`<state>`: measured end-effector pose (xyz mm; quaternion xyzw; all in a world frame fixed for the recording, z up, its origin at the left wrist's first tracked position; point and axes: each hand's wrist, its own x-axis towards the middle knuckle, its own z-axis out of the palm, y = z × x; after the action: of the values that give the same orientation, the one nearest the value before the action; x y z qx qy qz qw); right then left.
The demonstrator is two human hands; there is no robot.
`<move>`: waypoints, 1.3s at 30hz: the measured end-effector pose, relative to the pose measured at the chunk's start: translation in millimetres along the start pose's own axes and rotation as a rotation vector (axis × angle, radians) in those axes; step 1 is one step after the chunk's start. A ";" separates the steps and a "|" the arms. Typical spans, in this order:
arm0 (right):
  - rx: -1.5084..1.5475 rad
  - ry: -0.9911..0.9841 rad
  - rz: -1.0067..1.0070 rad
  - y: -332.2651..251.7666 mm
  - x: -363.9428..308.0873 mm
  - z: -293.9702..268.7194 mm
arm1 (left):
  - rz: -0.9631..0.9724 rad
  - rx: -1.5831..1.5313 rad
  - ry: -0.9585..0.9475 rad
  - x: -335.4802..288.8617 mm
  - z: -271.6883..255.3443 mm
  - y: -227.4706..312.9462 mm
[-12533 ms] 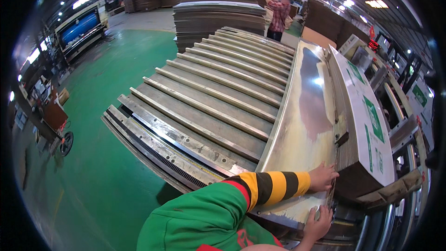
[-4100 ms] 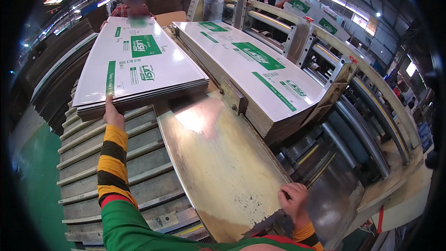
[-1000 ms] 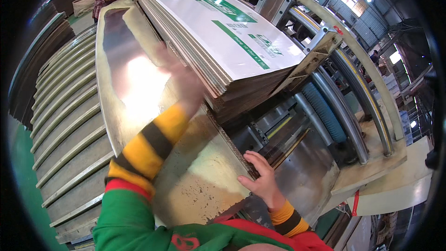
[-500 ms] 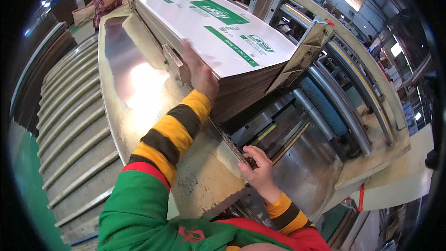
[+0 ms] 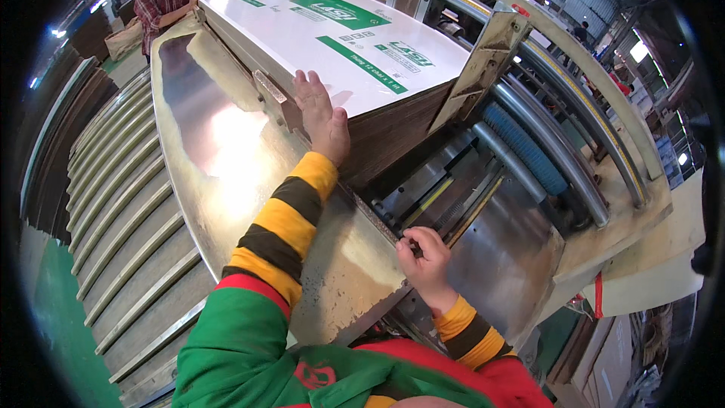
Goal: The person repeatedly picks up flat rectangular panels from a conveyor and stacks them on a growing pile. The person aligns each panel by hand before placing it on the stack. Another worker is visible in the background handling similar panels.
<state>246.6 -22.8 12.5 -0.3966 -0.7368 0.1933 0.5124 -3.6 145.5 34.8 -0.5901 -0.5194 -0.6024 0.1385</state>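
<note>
A thick stack of flat cardboard sheets (image 5: 411, 125), its top sheet (image 5: 302, 45) white with green print, sits against the machine. My left hand (image 5: 325, 119) is held flat with fingers stretched along the stack's near left side, by a small metal block (image 5: 269, 87). Lower right, my right hand (image 5: 424, 261) is curled by the end of the narrow metal edge (image 5: 370, 215) of the table. Its thumb and forefinger close in a ring; what lies inside them, if anything, is too dark to make out.
A worn metal-topped table (image 5: 226, 174) spans the left, beside a ribbed roller conveyor (image 5: 143, 234). To the right are the machine's metal rollers (image 5: 544, 143), a blue ribbed roller (image 5: 521, 147) and an upright metal plate (image 5: 483, 64). Another person (image 5: 162, 0) stands at the stack's far left.
My left hand's fingers, blurred before, now stand straight at the stack's side. My right hand's fingers have curled in more. The other person's raised hand has come down to the stack.
</note>
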 end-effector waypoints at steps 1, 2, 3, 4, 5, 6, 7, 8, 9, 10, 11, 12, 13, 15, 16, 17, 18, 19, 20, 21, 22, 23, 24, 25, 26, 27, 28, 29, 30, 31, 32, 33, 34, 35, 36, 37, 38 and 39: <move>-0.041 -0.003 -0.043 -1.0 0.5 1.1 | 0.020 -0.069 -0.038 2.1 -1.6 -2.3; -0.072 0.001 -0.062 -2.2 1.2 1.7 | 0.035 -0.151 -0.066 3.4 -7.4 -5.4; -0.086 0.011 -0.077 -3.5 1.7 2.3 | -0.058 -0.191 -0.256 5.4 -19.9 -11.1; -0.120 0.010 -0.098 -4.9 1.6 2.9 | -0.117 -0.287 -0.215 4.9 -32.8 -14.6; -0.141 0.009 -0.120 -6.1 1.7 2.7 | -0.187 -0.415 -0.119 5.1 -45.9 -17.2; -0.152 0.015 -0.147 -7.0 1.4 2.7 | -0.255 -0.543 -0.011 5.9 -54.4 -16.2; -0.175 0.000 -0.135 -8.2 0.9 2.3 | -0.281 -0.479 0.162 7.0 -60.9 -13.0; -0.201 -0.009 -0.162 -9.0 1.0 2.2 | -0.298 -0.419 0.338 9.1 -62.6 -7.1; -0.218 -0.006 -0.187 -9.9 0.7 1.9 | -0.301 -0.373 0.559 13.5 -58.8 0.7; -0.227 -0.004 -0.205 -10.6 0.5 1.5 | -0.330 -0.320 0.462 19.5 -50.0 9.5; -0.225 -0.004 -0.186 -11.1 0.1 1.7 | -0.347 -0.279 0.408 24.0 -35.0 21.2; -0.227 0.005 -0.189 -11.4 -0.4 1.7 | -0.400 -0.235 0.328 27.9 -20.6 31.1; -0.220 0.019 -0.187 -11.6 -0.9 2.1 | -0.482 -0.192 0.213 32.8 -11.5 36.4; -0.194 0.047 -0.126 -11.6 -1.3 2.5 | -0.589 -0.777 0.411 33.1 -4.4 40.3; -0.199 0.055 -0.154 -11.9 -2.1 2.2 | -0.611 -1.119 0.403 27.9 -6.9 39.4; -0.195 0.065 -0.161 -11.9 -2.2 2.6 | -0.668 -1.071 0.369 17.4 -11.8 38.8; -0.179 0.085 -0.153 -11.7 -3.0 2.7 | -0.690 -1.014 0.354 4.9 -20.0 35.7; -0.172 0.088 -0.158 -11.4 -3.5 2.5 | -0.685 -0.956 0.353 -10.5 -24.6 35.4; -0.183 0.085 -0.171 -11.5 -4.8 3.2 | -0.688 -0.807 0.301 -28.4 -27.7 35.7; -0.193 0.093 -0.174 -10.1 -4.2 2.5 | -0.657 -0.670 0.271 -42.0 -26.4 36.0; -0.208 0.093 -0.162 -9.8 -5.0 3.0 | -0.713 -0.677 0.161 -47.6 -23.8 30.4; -0.212 0.073 -0.183 -8.0 -4.2 1.8 | -0.525 -0.296 0.133 -57.0 -22.0 26.5; -0.210 0.074 -0.185 -6.9 -3.9 1.7 | -0.342 0.092 0.099 -62.7 -16.5 22.1; -0.203 0.072 -0.200 -6.0 -4.3 0.8 | -0.337 0.126 0.124 -64.2 -11.0 15.4; -0.185 0.084 -0.202 -5.4 -4.3 -0.1 | -0.423 -0.092 0.113 -64.6 -4.8 9.5; -0.192 0.072 -0.176 -5.5 -4.7 -0.7 | -0.546 -0.353 0.182 -64.0 1.1 3.7; -0.183 0.069 -0.153 -6.0 -4.8 -1.3 | -0.644 -0.597 0.071 -62.1 3.7 -2.6; -0.158 0.070 -0.157 -6.9 -5.1 -1.9 | -0.657 -0.595 -0.045 -60.8 6.3 -6.8; -0.154 0.071 -0.130 -7.9 -4.8 -2.0 | -0.711 -0.603 -0.152 -59.3 6.7 -10.3; -0.138 0.063 -0.108 -9.0 -4.5 -2.2 | -0.611 -0.565 -0.157 -58.8 5.1 -11.9; -0.116 0.043 -0.090 -9.8 -4.0 -1.8 | -0.588 -0.530 -0.185 -58.4 2.7 -12.5; -0.102 0.040 -0.063 -10.4 -3.3 -1.8 | -0.621 -0.481 -0.224 -58.3 -0.8 -11.5; -0.115 0.044 -0.059 -10.8 -2.6 -1.4 | -0.631 -0.620 -0.219 -57.8 -4.5 -9.9; -0.119 0.040 -0.049 -10.6 -1.4 -1.3 | -0.690 -0.749 -0.226 -56.3 -7.3 -7.6; -0.121 0.026 -0.035 -10.6 -1.2 -0.9 | -0.734 -0.882 -0.204 -54.8 -10.8 -5.6; -0.120 0.008 -0.040 -9.7 -0.5 -0.7 | -0.742 -0.877 -0.251 -53.2 -12.7 -3.5; -0.128 0.000 -0.034 -9.4 -1.1 -0.5 | -0.703 -0.896 -0.223 -51.4 -15.4 -2.4; -0.129 -0.004 -0.029 -8.7 -1.2 0.0 | -0.715 -0.669 -0.282 -49.6 -15.9 -1.4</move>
<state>243.4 -29.0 17.7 -0.4175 -0.7544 0.1387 0.4872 -0.6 111.4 -4.4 -0.4629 -0.4814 -0.6599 -0.3443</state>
